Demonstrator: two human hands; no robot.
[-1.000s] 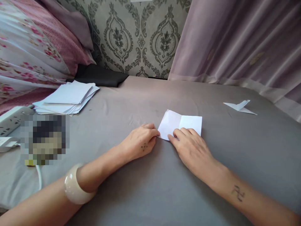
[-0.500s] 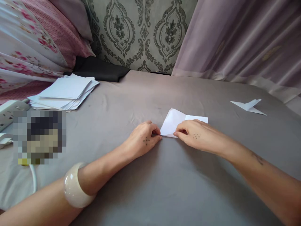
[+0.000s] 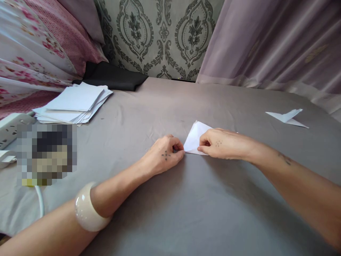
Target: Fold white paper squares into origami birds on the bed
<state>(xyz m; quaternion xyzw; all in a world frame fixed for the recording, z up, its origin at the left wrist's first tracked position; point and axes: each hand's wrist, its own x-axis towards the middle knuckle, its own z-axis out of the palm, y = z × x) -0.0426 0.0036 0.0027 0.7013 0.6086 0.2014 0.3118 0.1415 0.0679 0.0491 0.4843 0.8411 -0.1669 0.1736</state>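
Note:
A partly folded sheet of white paper (image 3: 196, 133) lies on the grey cloth-covered surface (image 3: 170, 206) in front of me. My left hand (image 3: 168, 153) pinches its left corner between thumb and fingertips; a wide cream bangle circles that forearm. With its fingers curled, my right hand (image 3: 221, 143) grips the paper's lower edge and covers most of its right half. Its thumb and index fingertip meet at a fold there. Further right rests a folded white paper figure (image 3: 287, 116) with pointed ends, apart from both hands.
At the back left sits a stack of white paper sheets (image 3: 76, 99), with a black cloth (image 3: 114, 76) behind it. A white power strip (image 3: 13, 129) and cable (image 3: 39, 201) are at the left edge, beside a blurred-out patch. Curtains hang at both sides.
My right hand has shifted slightly up and turned flatter over the paper, now hiding its right flap. The left hand keeps its pinch on the corner. The view has shifted slightly.

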